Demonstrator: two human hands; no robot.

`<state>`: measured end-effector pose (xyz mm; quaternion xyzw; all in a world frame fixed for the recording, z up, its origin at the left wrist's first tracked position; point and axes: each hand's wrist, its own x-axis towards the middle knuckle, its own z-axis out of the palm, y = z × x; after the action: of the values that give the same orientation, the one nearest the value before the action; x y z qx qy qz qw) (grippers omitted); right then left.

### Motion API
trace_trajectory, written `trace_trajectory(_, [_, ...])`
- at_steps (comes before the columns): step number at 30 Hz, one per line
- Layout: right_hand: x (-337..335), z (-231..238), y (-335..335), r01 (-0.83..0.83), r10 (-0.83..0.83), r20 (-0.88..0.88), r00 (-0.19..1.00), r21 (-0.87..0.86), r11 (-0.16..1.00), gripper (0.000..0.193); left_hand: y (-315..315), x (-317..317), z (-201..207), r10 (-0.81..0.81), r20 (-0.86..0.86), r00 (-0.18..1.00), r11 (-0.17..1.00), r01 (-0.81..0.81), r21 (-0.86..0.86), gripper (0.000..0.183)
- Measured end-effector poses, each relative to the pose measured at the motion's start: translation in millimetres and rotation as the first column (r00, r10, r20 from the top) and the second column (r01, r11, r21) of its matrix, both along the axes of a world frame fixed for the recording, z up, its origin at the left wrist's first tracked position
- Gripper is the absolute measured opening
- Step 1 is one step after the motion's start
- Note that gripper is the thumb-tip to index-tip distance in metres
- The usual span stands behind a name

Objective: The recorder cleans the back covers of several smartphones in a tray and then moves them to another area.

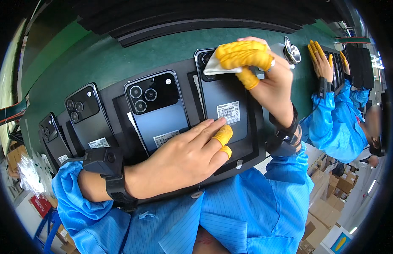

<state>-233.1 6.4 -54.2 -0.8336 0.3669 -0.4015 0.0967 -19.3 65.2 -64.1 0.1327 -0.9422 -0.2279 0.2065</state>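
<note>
Several smartphones lie back up in a row on a black foam tray (258, 127). At the row's right end, my right hand (264, 67), in yellow finger cots, pinches a white cloth (220, 67) against the camera area of a dark phone (213, 91). My left hand (184, 154) reaches across from the left, its fingers stretched out and touching that phone near its white label (228, 113). Beside it lies a blue-grey phone (158, 122), its label partly under my left hand. Farther left are a grey phone (89, 118) and another dark phone (54, 135).
A small round metal container (292, 54) with a raised lid stands on the green table (179, 51), beyond my right wrist. Black ribbed material (196, 25) runs along the far side. At right, a co-worker in a blue sleeve (327, 127) handles another dark tray.
</note>
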Motion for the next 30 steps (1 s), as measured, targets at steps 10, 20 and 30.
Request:
trace_trajectory(10, [11,-8,-1,-0.13,0.11,-0.201,0.974,-0.091,0.987,0.018,0,1,1,-0.007,0.002,1.0,1.0,0.007,-0.001,0.016])
trace_trajectory(20, [-20,-7,17,-0.216,-0.035,0.562,0.827,0.375,0.902,0.018,0,0,1,0.012,-0.012,1.0,1.0,-0.013,-0.024,0.014])
trace_trajectory(30, [-46,-4,37,-0.131,-0.126,0.516,0.847,0.434,0.891,0.023,0,-4,2,0.026,-0.032,0.999,0.999,-0.028,-0.033,0.012])
